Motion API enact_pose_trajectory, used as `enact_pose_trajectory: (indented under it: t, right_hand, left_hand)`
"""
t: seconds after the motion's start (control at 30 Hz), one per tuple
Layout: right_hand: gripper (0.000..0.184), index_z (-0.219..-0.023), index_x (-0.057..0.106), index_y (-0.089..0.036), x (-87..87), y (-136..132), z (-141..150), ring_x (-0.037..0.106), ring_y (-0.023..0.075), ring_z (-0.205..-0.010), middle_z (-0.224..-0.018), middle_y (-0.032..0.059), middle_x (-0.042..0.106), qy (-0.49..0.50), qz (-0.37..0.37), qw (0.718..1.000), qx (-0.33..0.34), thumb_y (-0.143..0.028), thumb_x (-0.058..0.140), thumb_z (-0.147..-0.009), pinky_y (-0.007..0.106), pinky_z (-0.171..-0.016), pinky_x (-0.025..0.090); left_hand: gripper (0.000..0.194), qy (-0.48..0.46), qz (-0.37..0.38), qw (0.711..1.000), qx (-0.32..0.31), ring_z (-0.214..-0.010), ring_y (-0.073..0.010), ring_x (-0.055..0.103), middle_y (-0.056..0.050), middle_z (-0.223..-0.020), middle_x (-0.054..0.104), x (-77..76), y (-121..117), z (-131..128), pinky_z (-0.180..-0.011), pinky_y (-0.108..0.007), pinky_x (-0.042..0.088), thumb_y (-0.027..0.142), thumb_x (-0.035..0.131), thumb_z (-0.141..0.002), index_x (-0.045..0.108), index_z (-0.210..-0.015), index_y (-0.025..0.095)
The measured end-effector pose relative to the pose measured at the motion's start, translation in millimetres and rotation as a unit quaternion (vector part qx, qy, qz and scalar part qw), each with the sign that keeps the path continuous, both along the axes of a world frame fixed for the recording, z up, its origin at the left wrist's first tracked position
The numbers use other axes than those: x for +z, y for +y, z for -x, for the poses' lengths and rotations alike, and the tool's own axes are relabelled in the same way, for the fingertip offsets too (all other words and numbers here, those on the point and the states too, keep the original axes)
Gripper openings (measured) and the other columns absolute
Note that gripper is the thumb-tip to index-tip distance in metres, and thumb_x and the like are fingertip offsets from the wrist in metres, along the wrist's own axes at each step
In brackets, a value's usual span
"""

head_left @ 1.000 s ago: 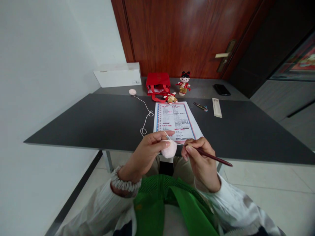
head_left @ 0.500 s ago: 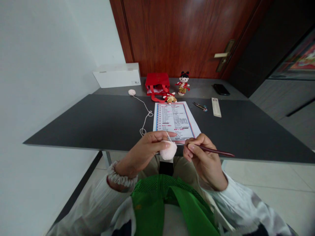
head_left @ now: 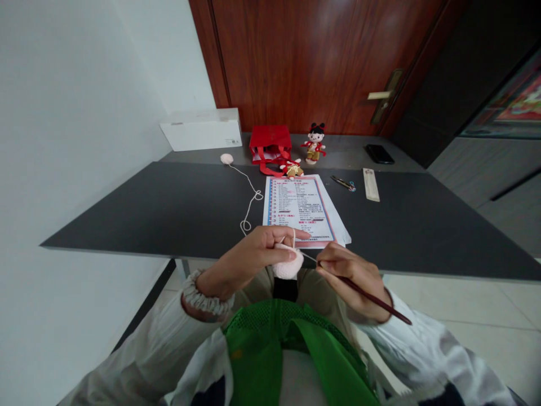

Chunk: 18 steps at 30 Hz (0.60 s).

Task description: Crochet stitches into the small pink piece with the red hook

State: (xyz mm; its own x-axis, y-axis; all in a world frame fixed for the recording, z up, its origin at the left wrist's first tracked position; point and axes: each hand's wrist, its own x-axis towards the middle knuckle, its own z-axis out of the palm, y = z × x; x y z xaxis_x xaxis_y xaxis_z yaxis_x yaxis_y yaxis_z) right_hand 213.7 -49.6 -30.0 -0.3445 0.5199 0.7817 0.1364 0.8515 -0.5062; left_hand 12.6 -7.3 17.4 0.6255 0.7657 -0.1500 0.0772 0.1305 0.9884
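Here, crochet ball [head_left: 288, 266], red gift bag [head_left: 270, 141], white box [head_left: 202, 131]

From where I stand, nothing can really be read. The printed sheet [head_left: 301, 206] shows rows of small characters under coloured headings (far too tiny to make out), and the white box [head_left: 200, 129] has a small label [head_left: 231, 142], just as illegible.

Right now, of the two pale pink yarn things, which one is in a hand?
The crocheted pink piece in the left hand; the other, a small yarn ball, lies far away on the dark table.
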Motion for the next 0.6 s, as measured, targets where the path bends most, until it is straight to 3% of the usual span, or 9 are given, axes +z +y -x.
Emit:
enact_pose_trajectory:
  t: [0.1, 0.17, 0.27, 0.4, 0.47, 0.6]
  right_hand:
    - [0.024, -0.092, 0.056, -0.022, 4.7, 3.2, -9.5, 0.056, 0.0171, -0.072, -0.08, 0.0055, 0.064, -0.074, -0.046, 0.995, 0.039, 0.001, 0.056, -0.083, 0.034, -0.062, 0.048]
    - [0.024, -0.091, 0.056, -0.022, 3.9, 1.9, -11.1, 0.056, 0.0164, -0.071, -0.082, 0.0051, 0.063, -0.065, -0.019, 0.996, 0.053, 0.001, 0.057, -0.083, 0.034, -0.062, 0.048]
    - [0.019, -0.086, 0.055, -0.022, -2.0, -3.6, -6.4, 0.056, 0.0143, -0.067, -0.078, 0.002, 0.061, 0.042, 0.12, 0.991, 0.038, -0.004, 0.059, -0.084, 0.031, -0.059, 0.046]
    - [0.014, -0.079, 0.052, -0.022, -8.7, -10.4, 2.9, 0.05, 0.0116, -0.054, -0.064, -0.0032, 0.056, 0.187, 0.302, 0.934, 0.041, -0.016, 0.06, -0.088, 0.027, -0.052, 0.04]
    - [0.014, -0.078, 0.053, -0.021, -7.8, -12.5, 3.7, 0.05, 0.0115, -0.053, -0.063, -0.0031, 0.057, 0.194, 0.311, 0.929, 0.044, -0.017, 0.061, -0.088, 0.027, -0.052, 0.04]
    - [0.013, -0.076, 0.059, -0.02, -0.9, -13.1, -2.9, 0.057, 0.0142, -0.064, -0.072, 0.0016, 0.064, 0.135, 0.251, 0.958, 0.033, -0.014, 0.068, -0.082, 0.029, -0.057, 0.043]
  left_hand:
    - [0.008, -0.013, 0.016, 0.999, -0.034, -0.064, -0.0114, 0.045, 0.0, -0.069, 0.057, -1.1, 1.7, 1.6, -0.063, -0.027, 0.031, 0.016, 0.064, -0.07, 0.059, -0.064, 0.014]
    - [0.003, -0.015, 0.039, 0.998, -0.049, -0.06, -0.0101, 0.042, 0.002, -0.066, 0.055, -2.4, 2.6, 2.6, -0.059, -0.026, 0.028, 0.016, 0.065, -0.07, 0.064, -0.071, 0.014]
    - [0.009, -0.029, 0.062, 0.996, -0.063, -0.057, -0.0098, 0.04, 0.003, -0.063, 0.054, -3.2, 2.6, 3.7, -0.057, -0.025, 0.027, 0.015, 0.065, -0.069, 0.067, -0.078, 0.014]
    - [0.015, -0.037, 0.065, 0.995, -0.068, -0.057, -0.0097, 0.042, 0.002, -0.063, 0.057, -2.7, 1.5, 4.2, -0.058, -0.025, 0.029, 0.012, 0.064, -0.07, 0.071, -0.084, 0.013]
    - [0.022, -0.037, 0.071, 0.994, -0.068, -0.057, -0.0091, 0.043, 0.003, -0.065, 0.056, -3.3, 1.4, 4.7, -0.057, -0.025, 0.029, 0.013, 0.066, -0.069, 0.072, -0.091, 0.014]
    - [0.03, -0.047, 0.102, 0.989, -0.093, -0.058, -0.0081, 0.044, 0.003, -0.066, 0.054, -6.3, 3.0, 7.5, -0.055, -0.023, 0.027, 0.017, 0.069, -0.069, 0.073, -0.099, 0.015]
